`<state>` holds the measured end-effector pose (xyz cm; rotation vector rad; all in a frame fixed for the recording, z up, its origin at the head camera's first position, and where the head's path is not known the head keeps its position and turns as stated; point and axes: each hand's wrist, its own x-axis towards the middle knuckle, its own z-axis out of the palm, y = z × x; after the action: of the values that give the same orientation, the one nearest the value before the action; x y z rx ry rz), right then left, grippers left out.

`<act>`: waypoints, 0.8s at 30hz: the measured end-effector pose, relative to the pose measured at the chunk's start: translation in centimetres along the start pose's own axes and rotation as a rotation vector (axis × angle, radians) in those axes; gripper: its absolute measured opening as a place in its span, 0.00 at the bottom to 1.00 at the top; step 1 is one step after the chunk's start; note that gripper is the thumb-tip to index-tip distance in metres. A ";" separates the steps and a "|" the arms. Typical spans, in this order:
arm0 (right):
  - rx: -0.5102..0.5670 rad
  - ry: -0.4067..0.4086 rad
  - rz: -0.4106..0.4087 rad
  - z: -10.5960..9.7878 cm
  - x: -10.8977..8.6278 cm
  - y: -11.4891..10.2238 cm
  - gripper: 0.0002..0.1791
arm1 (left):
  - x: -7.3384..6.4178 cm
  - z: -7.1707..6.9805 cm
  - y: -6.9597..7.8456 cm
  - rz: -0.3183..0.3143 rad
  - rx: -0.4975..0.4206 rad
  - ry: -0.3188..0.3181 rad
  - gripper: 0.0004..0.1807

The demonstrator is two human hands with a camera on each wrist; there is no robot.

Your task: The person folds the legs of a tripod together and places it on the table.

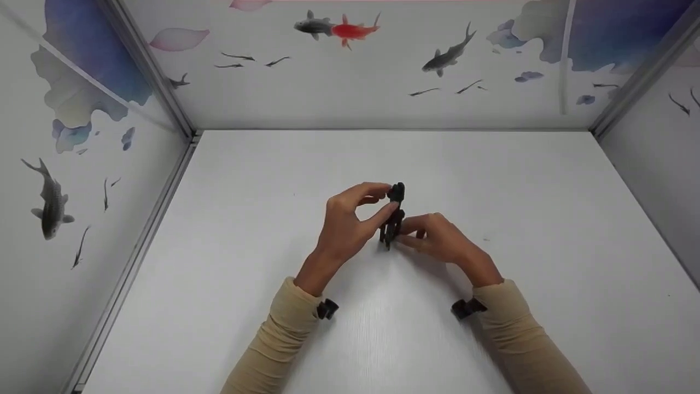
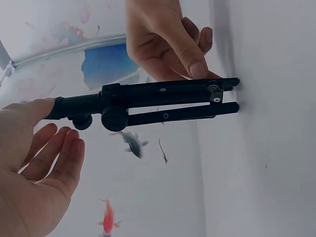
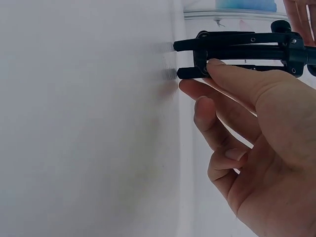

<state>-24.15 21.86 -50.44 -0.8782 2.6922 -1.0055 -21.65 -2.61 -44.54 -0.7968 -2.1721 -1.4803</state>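
A small black tripod stands roughly upright over the white table, its legs folded close to the centre column. My left hand pinches its top end between thumb and fingers. Lower down, my right hand pinches a leg near the foot with thumb and index finger. Round knobs project from the tripod's upper part in the left wrist view. Its leg ends are right at the table surface in the right wrist view; whether they all touch is unclear.
The white table lies beneath both hands. Behind it rises a white back panel printed with fish, and similar panels flank the sides, with metal frame rails along the edges. A small black wrist device sits at the left cuff, another at the right.
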 end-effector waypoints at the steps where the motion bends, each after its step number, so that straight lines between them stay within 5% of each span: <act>1: -0.003 0.002 0.002 0.0 0.0 0.0 0.10 | 0.0 0.1 0.0 -0.001 -0.010 -0.003 0.14; 13: 0.007 0.033 -0.026 -0.2 0.0 -0.1 0.11 | 0.3 0.3 0.2 0.055 -0.014 0.007 0.13; 24: -0.024 0.059 -0.015 -0.7 -0.3 -0.1 0.11 | 0.3 -1.1 0.0 0.040 -0.085 0.016 0.12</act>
<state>-24.05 22.36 -49.88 -0.8874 2.7558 -1.0199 -21.90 -3.59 -43.96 -0.8481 -2.0816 -1.5627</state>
